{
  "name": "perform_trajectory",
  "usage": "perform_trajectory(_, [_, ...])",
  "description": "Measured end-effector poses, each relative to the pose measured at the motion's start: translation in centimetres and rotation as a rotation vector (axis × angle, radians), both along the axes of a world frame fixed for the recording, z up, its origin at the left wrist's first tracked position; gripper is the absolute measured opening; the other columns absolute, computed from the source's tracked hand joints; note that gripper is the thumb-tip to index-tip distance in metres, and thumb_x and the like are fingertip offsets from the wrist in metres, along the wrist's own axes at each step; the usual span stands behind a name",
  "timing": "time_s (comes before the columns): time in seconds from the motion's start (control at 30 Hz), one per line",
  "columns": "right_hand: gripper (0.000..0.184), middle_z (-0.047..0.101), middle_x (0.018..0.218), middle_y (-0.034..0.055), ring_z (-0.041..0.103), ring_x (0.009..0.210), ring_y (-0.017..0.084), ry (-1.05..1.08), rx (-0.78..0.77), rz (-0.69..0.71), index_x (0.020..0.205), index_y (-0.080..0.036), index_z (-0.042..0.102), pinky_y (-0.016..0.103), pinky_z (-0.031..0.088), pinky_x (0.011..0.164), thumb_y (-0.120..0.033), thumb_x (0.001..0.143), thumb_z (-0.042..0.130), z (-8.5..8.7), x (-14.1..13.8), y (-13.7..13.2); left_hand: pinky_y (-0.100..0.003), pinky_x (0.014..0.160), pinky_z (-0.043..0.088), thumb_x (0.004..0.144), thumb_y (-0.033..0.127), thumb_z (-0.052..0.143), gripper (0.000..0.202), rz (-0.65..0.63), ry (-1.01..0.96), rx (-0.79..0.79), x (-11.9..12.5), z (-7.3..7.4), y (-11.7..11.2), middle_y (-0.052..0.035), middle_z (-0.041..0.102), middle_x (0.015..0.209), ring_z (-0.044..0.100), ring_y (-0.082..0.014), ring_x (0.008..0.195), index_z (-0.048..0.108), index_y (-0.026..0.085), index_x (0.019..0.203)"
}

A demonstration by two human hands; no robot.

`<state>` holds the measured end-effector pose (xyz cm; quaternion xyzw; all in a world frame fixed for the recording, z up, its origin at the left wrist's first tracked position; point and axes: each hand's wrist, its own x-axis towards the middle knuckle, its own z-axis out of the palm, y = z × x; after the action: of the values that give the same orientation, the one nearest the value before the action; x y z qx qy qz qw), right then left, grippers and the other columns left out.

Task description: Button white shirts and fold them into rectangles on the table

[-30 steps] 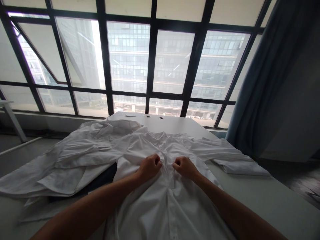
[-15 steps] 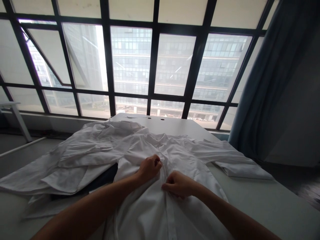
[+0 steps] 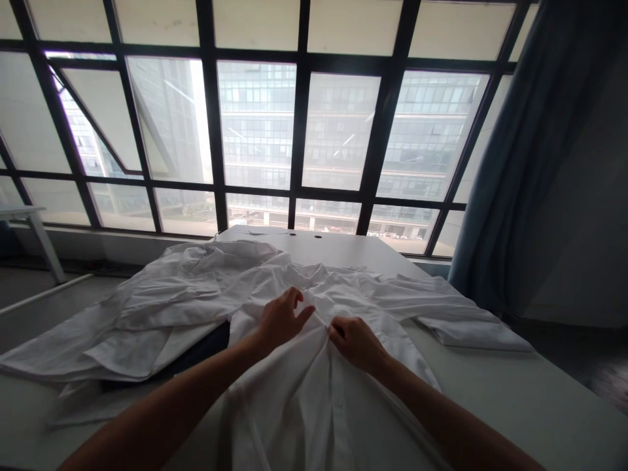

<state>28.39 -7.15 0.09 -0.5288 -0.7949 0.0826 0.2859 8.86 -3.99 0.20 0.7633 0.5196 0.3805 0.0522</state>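
A white button-up shirt (image 3: 289, 399) lies front up before me, its collar toward the window and its right-hand sleeve stretched across the table. My right hand (image 3: 356, 340) pinches the shirt's front edge near the chest, and the cloth is drawn into folds that run to its fingertips. Just left of it, my left hand (image 3: 284, 317) hovers over the upper front, thumb and fingers apart with nothing between them. The button strip (image 3: 337, 405) runs down from the pinched spot toward me.
More white garments (image 3: 161, 301) are heaped on the left, with a dark blue cloth (image 3: 201, 353) partly under them. The white table (image 3: 530, 386) reaches toward a large framed window (image 3: 338, 131). A blue curtain (image 3: 510, 176) hangs at the right, and another white table (image 3: 42, 242) stands far left.
My left hand has opened its fingers and shifted slightly up and left. My right hand has moved up along the shirt front, pulling the cloth into sharper folds.
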Motion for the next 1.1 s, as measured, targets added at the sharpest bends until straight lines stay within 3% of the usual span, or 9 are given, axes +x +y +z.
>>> perform_trajectory(0.1, [0.028,0.055,0.055,-0.0005,0.046,0.054,0.011,0.043,0.013,0.032,0.061,-0.017,0.056,0.024,0.03,0.055,-0.029,0.085,0.047,-0.6,0.3,0.4,-0.028,0.063,0.04,0.087,0.055,0.053,0.039,-0.133,0.134,-0.162,0.6,0.4,-2.1,-0.003,0.064,0.072,0.059,-0.0187,0.065,0.063,0.018,0.081])
perform_trajectory(0.2, [0.024,0.055,0.055,-0.0007,0.048,0.055,0.011,0.124,-0.017,0.055,0.06,-0.016,0.057,0.023,0.033,0.055,-0.027,0.08,0.049,-1.0,0.2,0.7,-0.027,0.061,0.039,0.092,0.048,0.046,0.039,-0.304,0.119,-0.335,1.1,-0.2,-2.7,-0.004,0.066,0.071,0.058,-0.0176,0.065,0.064,0.017,0.077])
perform_trajectory(0.33, [0.014,0.052,0.045,-0.0035,0.05,0.043,0.011,0.274,-0.288,0.058,0.06,-0.017,0.057,0.021,0.034,0.044,-0.022,0.072,0.05,-1.1,0.0,0.9,-0.024,0.061,0.04,0.088,0.038,0.052,0.028,-0.47,0.022,-0.404,1.2,-1.3,-2.2,-0.0037,0.068,0.076,0.057,-0.016,0.069,0.066,0.014,0.085])
perform_trajectory(0.43, [0.013,0.052,0.04,-0.0044,0.05,0.034,0.011,0.346,-0.559,0.054,0.061,-0.018,0.057,0.019,0.033,0.034,-0.02,0.07,0.048,-1.0,0.2,0.9,-0.023,0.057,0.037,0.085,0.032,0.054,0.022,-0.455,0.043,-0.357,1.2,-1.6,-2.2,-0.0014,0.066,0.072,0.055,-0.0144,0.066,0.067,0.014,0.083])
perform_trajectory(0.53, [0.013,0.055,0.042,-0.0034,0.05,0.032,0.01,0.384,-0.672,0.06,0.058,-0.017,0.055,0.018,0.034,0.032,-0.017,0.068,0.047,-0.8,0.4,0.8,-0.023,0.056,0.035,0.083,0.027,0.055,0.016,-0.413,0.075,-0.311,1.3,-1.7,-2.5,0.0002,0.064,0.069,0.054,-0.0136,0.064,0.066,0.016,0.081])
perform_trajectory(0.73, [0.011,0.054,0.043,-0.0042,0.05,0.033,0.008,0.434,-0.771,0.138,0.059,-0.016,0.055,0.016,0.035,0.033,-0.016,0.067,0.048,-0.2,0.9,0.9,-0.022,0.057,0.034,0.084,0.026,0.053,0.014,-0.418,0.022,-0.244,1.6,-2.0,-2.8,0.0021,0.058,0.068,0.049,-0.0118,0.062,0.062,0.017,0.077])
perform_trajectory(0.93, [0.006,0.055,0.045,-0.0051,0.05,0.036,0.008,0.447,-0.781,0.245,0.065,-0.016,0.056,0.015,0.034,0.034,-0.02,0.067,0.053,-0.4,1.7,1.3,-0.022,0.06,0.035,0.086,0.023,0.048,0.015,-0.514,-0.056,-0.085,1.6,-2.3,-3.3,0.0013,0.057,0.073,0.047,-0.0115,0.064,0.056,0.017,0.076])
perform_trajectory(1.1, [0.016,0.056,0.05,-0.0052,0.049,0.038,0.007,0.582,-0.782,0.323,0.072,-0.016,0.057,0.016,0.034,0.036,-0.032,0.071,0.058,-0.5,1.9,1.3,-0.022,0.058,0.035,0.085,0.027,0.048,0.017,-0.489,-0.119,-0.177,1.5,-1.7,-3.1,0.002,0.056,0.068,0.047,-0.0112,0.061,0.058,0.017,0.077])
